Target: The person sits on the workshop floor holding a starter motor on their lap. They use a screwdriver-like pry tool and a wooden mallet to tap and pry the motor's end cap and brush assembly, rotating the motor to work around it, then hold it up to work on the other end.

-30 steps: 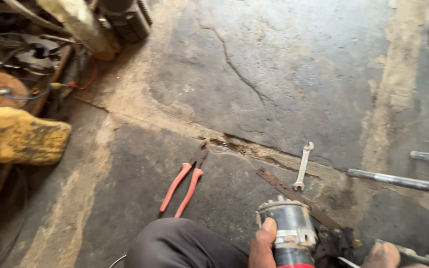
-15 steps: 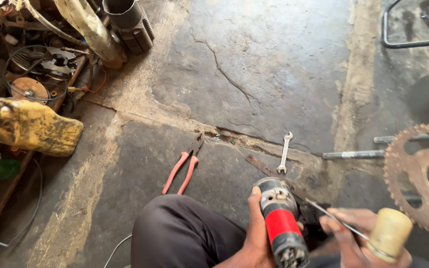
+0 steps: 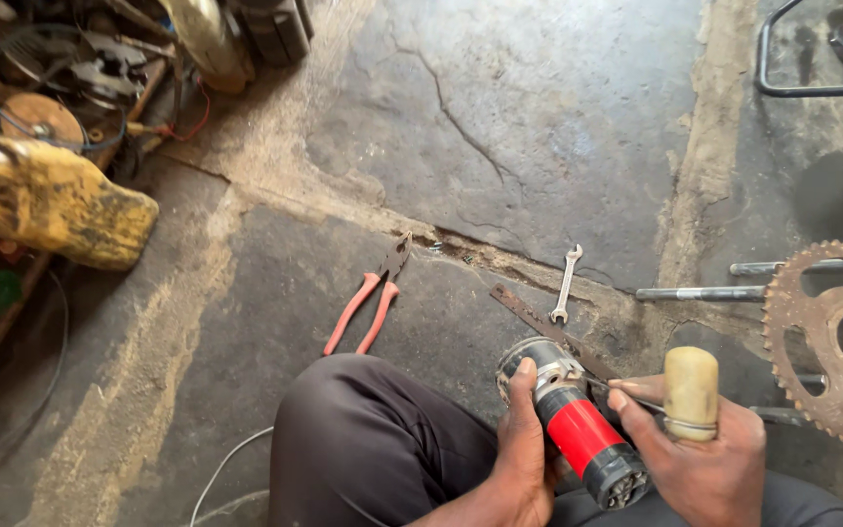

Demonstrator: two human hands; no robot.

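My left hand [image 3: 519, 449] grips a red and grey power-tool motor body [image 3: 573, 420] held over my knee [image 3: 363, 439]. My right hand [image 3: 704, 454] holds a screwdriver with a pale yellow handle [image 3: 691, 390]; its thin shaft points left to the grey front end of the motor body. On the concrete floor just beyond lie red-handled pliers [image 3: 368, 303], a small open-ended spanner [image 3: 565, 283] and a rusty flat metal strip [image 3: 548, 327].
A large rusty sprocket [image 3: 831, 342] and metal rods [image 3: 700, 292] lie at the right. A yellow dirty casing [image 3: 56, 200] and a heap of parts and wires [image 3: 70, 78] sit at the left. A white cable [image 3: 221, 468] runs by my leg.
The view has shifted, bringing the sprocket and both hands fully into sight. My right hand with the screwdriver has come up to the motor body's front end.
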